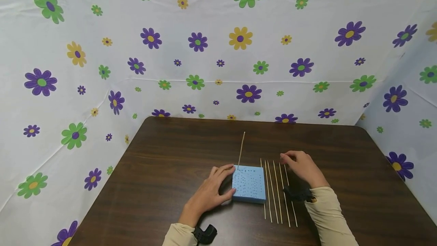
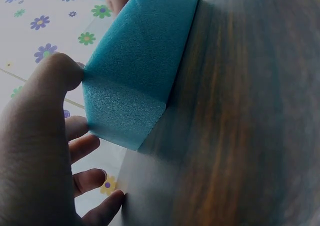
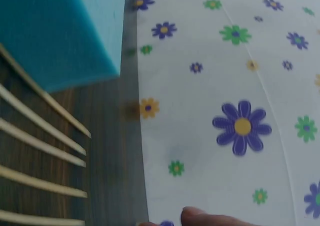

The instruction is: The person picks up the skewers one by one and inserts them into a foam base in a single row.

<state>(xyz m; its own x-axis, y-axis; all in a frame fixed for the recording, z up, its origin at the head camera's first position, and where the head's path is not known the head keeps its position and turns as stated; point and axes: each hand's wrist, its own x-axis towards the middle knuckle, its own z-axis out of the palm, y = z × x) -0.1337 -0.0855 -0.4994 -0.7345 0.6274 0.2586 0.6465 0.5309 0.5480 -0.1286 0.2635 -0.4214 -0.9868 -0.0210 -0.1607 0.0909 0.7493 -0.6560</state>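
Observation:
A light blue foam block (image 1: 249,183) dotted with small holes lies on the table. One thin wooden stick (image 1: 241,149) stands upright in it, near its far left corner. My left hand (image 1: 211,193) rests against the block's left side, thumb by the near corner and fingertips by the far one. In the left wrist view, the thumb touches the foam block (image 2: 145,46) at its upper edge. My right hand (image 1: 302,166) hovers at the far ends of several wooden sticks (image 1: 275,191), fingers bent. A gap shows between its fingertips (image 3: 200,217) in the right wrist view.
The sticks lie roughly parallel on the dark wooden table (image 1: 191,143), just right of the block; the leftmost passes close along its side. Flower-patterned white cloth (image 1: 211,48) hangs behind the table and on both sides. Each wrist wears a black band (image 1: 205,234).

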